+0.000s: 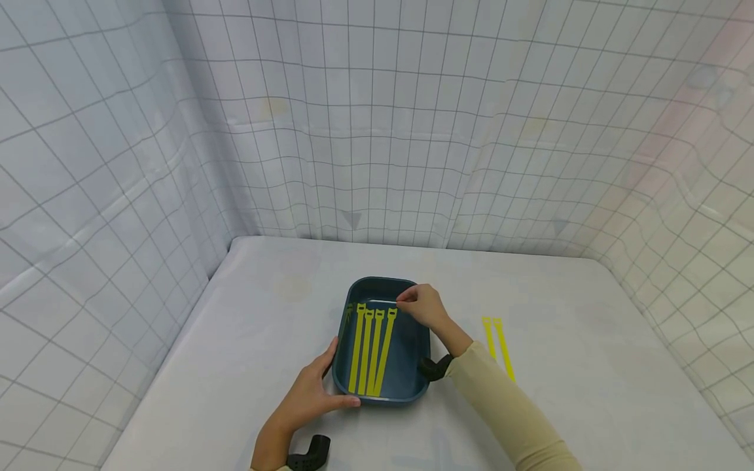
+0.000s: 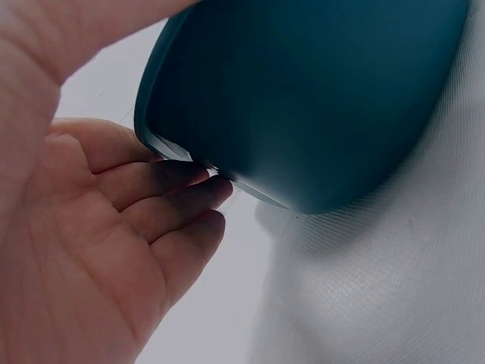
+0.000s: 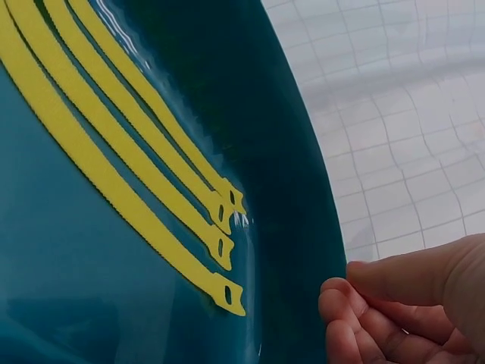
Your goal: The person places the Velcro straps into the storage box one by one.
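Note:
A dark teal tray point(image 1: 406, 366) holds several yellow hook-and-loop cable ties point(image 1: 365, 350), laid lengthwise side by side with their slotted heads at the far end. My left hand point(image 1: 309, 392) grips the tray's near left corner, thumb along the front rim and fingers against the left side. In the left wrist view, the fingertips point(image 2: 216, 193) meet the tray's lower edge. Over the far right part of the tray is my right hand point(image 1: 423, 306), fingers curled and thumb meeting the index finger. Nothing shows between those fingertips, just beyond the nearest tie's head point(image 3: 229, 296).
Two more yellow cable ties point(image 1: 497, 343) lie on the white table point(image 1: 589, 366) right of the tray, partly covered by my right sleeve point(image 1: 506, 405). White grid-patterned curtains point(image 1: 389, 131) stand around the back and sides.

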Action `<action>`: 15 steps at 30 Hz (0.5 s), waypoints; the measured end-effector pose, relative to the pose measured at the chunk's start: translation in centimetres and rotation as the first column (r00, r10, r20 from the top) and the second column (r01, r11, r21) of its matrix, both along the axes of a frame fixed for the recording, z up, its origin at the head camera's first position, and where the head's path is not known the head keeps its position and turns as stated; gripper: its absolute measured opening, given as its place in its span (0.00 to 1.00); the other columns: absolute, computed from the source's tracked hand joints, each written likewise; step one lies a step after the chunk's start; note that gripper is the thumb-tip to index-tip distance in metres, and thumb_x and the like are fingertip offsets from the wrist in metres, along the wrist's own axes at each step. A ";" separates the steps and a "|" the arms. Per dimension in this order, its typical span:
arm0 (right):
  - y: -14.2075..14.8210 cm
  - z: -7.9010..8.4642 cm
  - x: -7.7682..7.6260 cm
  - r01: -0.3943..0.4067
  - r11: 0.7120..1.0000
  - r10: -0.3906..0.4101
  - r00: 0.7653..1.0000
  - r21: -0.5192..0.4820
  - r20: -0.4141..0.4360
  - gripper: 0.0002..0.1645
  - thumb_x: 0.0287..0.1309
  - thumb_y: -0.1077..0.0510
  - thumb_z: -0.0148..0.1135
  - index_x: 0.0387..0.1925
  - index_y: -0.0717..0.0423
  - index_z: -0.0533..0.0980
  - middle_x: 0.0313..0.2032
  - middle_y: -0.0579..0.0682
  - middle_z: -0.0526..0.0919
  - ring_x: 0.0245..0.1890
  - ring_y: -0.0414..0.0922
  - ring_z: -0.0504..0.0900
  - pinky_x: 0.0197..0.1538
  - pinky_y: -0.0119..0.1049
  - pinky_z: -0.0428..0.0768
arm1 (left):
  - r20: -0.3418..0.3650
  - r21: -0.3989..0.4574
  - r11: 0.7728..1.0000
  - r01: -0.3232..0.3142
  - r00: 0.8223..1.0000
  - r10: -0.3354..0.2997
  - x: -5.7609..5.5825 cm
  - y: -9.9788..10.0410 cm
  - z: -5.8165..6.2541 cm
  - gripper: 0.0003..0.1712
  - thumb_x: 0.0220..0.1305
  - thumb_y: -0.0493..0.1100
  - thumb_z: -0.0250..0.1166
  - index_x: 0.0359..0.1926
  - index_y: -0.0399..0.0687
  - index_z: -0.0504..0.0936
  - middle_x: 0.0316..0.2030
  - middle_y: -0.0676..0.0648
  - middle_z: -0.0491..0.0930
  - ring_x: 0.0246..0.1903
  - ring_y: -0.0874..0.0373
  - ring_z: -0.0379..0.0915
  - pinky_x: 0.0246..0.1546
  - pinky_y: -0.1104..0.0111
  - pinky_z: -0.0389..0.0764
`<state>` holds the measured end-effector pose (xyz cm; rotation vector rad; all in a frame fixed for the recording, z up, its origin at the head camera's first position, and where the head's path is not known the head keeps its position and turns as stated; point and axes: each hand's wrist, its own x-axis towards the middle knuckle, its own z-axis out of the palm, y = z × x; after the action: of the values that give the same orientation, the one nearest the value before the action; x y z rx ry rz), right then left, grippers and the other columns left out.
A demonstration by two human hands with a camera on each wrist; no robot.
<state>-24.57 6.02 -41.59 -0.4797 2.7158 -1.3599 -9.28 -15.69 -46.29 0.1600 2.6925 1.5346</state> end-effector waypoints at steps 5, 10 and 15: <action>0.9 -0.1 0.0 -0.020 0.999 0.020 1.000 -0.035 -0.015 0.07 0.54 0.62 0.63 0.33 0.64 0.81 0.29 0.50 0.82 0.29 0.44 0.79 0.35 0.38 0.79 | 0.007 0.021 1.000 0.006 1.000 -0.007 -0.1 0.1 -0.1 0.68 0.33 0.58 0.77 0.71 0.43 0.48 0.67 0.42 0.52 0.65 0.46 0.51 0.60 0.50 0.59; 2.4 0.2 0.3 -0.015 0.995 0.013 1.000 -0.099 -0.020 0.10 0.55 0.63 0.63 0.36 0.67 0.80 0.31 0.51 0.82 0.32 0.46 0.80 0.38 0.39 0.79 | 0.007 0.012 1.000 0.009 1.000 -0.009 -0.1 0.2 -0.2 0.68 0.33 0.59 0.77 0.71 0.42 0.48 0.67 0.42 0.53 0.65 0.46 0.51 0.59 0.50 0.60; 3.7 0.6 0.1 -0.011 0.993 0.009 1.000 -0.116 -0.022 0.11 0.54 0.63 0.63 0.37 0.67 0.80 0.33 0.53 0.83 0.34 0.47 0.81 0.40 0.40 0.79 | -0.016 0.013 1.000 0.007 1.000 -0.006 -0.1 0.0 -0.2 0.68 0.32 0.58 0.78 0.70 0.40 0.49 0.67 0.42 0.53 0.65 0.46 0.51 0.59 0.51 0.60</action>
<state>-24.45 9.67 -40.99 -0.5177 2.6577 -1.5249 -9.41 -15.66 -46.47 0.1819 2.6914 1.5566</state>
